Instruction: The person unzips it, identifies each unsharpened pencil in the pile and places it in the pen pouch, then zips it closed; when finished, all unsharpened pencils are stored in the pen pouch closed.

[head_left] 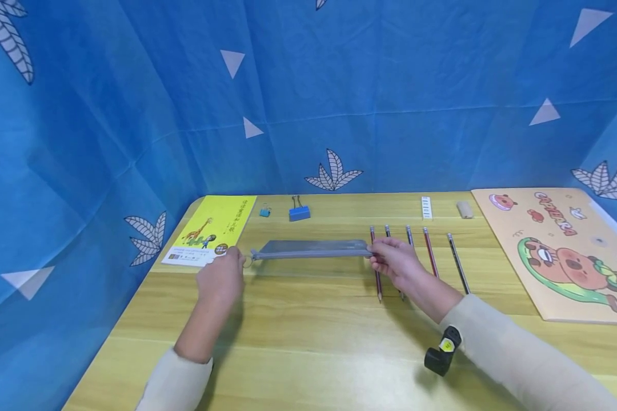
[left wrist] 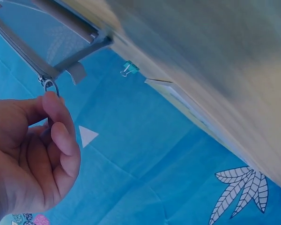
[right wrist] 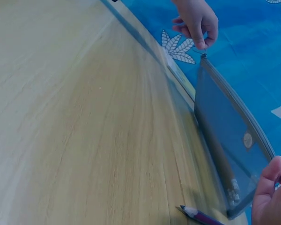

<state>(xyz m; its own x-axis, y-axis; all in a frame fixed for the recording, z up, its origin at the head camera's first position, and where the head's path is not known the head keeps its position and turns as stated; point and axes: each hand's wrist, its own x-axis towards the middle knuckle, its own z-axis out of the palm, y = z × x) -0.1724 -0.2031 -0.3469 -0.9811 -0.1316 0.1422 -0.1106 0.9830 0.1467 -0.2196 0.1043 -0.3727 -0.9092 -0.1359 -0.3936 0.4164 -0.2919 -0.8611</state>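
Note:
A grey see-through zipper pouch [head_left: 313, 248] is held up above the wooden table between both hands. My left hand [head_left: 221, 279] pinches the metal ring [left wrist: 56, 87] of the zipper pull at the pouch's left end. At the opposite end, my right hand [head_left: 398, 265] grips the top corner between thumb and fingers. In the right wrist view the pouch [right wrist: 225, 126] hangs upright, its zipper edge on top. A long, slim thing shows inside along its bottom; its kind is unclear. Several pencils [head_left: 377, 279] lie under and beside my right hand, partly hidden by it.
A yellow booklet [head_left: 221, 220] lies at the back left, near a small teal binder clip [head_left: 265, 212] and a larger blue binder clip [head_left: 300, 213]. At the back right are a white ruler-like strip [head_left: 426, 208], an eraser [head_left: 464, 209] and a capybara-covered book [head_left: 560, 251]. Blue cloth [head_left: 370, 85] hangs behind.

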